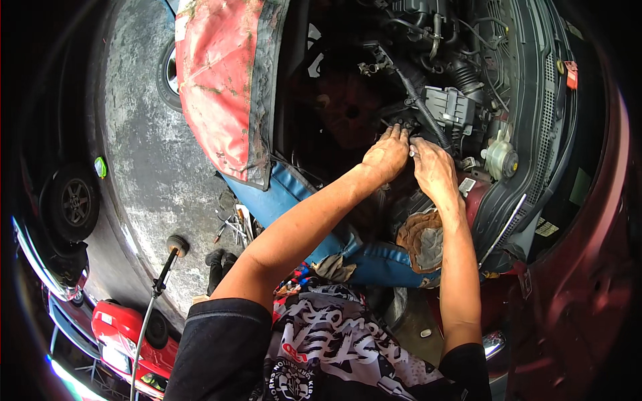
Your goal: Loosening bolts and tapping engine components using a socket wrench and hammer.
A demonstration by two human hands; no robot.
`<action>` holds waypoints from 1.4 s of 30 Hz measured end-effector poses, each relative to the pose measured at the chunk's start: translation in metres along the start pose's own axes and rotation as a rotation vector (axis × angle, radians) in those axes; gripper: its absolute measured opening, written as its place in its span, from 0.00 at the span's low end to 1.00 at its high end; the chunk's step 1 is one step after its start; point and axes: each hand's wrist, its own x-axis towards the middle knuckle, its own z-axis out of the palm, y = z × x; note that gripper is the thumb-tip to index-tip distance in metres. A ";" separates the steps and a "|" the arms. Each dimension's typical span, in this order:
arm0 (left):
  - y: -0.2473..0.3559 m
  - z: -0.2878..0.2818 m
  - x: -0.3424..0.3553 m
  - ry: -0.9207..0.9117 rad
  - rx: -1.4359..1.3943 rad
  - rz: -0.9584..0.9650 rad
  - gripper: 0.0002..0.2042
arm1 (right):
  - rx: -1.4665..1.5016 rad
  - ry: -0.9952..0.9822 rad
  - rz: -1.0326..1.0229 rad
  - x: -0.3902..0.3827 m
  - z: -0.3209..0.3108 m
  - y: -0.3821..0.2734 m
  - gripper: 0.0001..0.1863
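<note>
Both my hands reach into the open engine bay of a car. My left hand (390, 152) has its fingers pressed together over dark fittings (406, 123) below a ribbed hose (426, 105). Just to its right, my right hand (435, 170) is closed, its thumb and fingers curled at the same spot; what both grip is hidden. A grey box-like part (449, 107) sits above my right hand, with a translucent reservoir (499, 158) to its right. A dirty, folded brown cloth (409, 242) lies under my right forearm.
Red fender cover (212, 93) and blue cover (257, 204) drape the car's edge. Loose tools (232, 224) lie on the stained concrete floor (144, 160). A long metal rod (144, 324) stands at lower left. Parked cars (120, 334) are at left. A dark red body panel (568, 301) fills the lower right.
</note>
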 end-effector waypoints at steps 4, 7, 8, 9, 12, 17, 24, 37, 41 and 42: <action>0.003 0.000 0.004 0.074 -0.020 0.003 0.25 | -0.032 -0.024 -0.046 0.010 -0.005 0.014 0.08; 0.011 -0.003 0.006 0.033 -0.018 -0.067 0.25 | -0.041 -0.092 -0.110 0.016 -0.013 0.022 0.08; 0.008 -0.002 0.006 0.038 -0.014 -0.073 0.25 | -0.145 -0.068 -0.231 0.020 -0.015 0.017 0.09; 0.005 -0.001 0.006 0.027 0.012 -0.077 0.25 | -0.250 -0.042 -0.351 0.023 -0.016 0.012 0.10; -0.002 0.004 0.005 0.030 0.006 -0.071 0.25 | -0.433 -0.077 -0.469 0.022 -0.018 0.006 0.12; 0.011 0.001 0.005 0.029 -0.071 -0.102 0.21 | -0.577 -0.116 -0.634 0.016 -0.022 0.023 0.15; 0.004 -0.005 0.024 0.154 -0.153 -0.116 0.20 | 0.498 -0.107 0.486 0.056 -0.009 0.008 0.11; -0.015 -0.002 0.028 0.216 -0.171 -0.109 0.17 | -0.678 -0.164 -0.587 0.029 -0.071 -0.001 0.31; -0.010 -0.001 0.032 0.194 -0.165 -0.108 0.17 | -0.696 -0.175 -0.630 0.044 -0.062 0.023 0.21; -0.007 -0.001 0.032 0.200 -0.167 -0.107 0.17 | -0.722 -0.191 -0.518 0.042 -0.054 0.027 0.18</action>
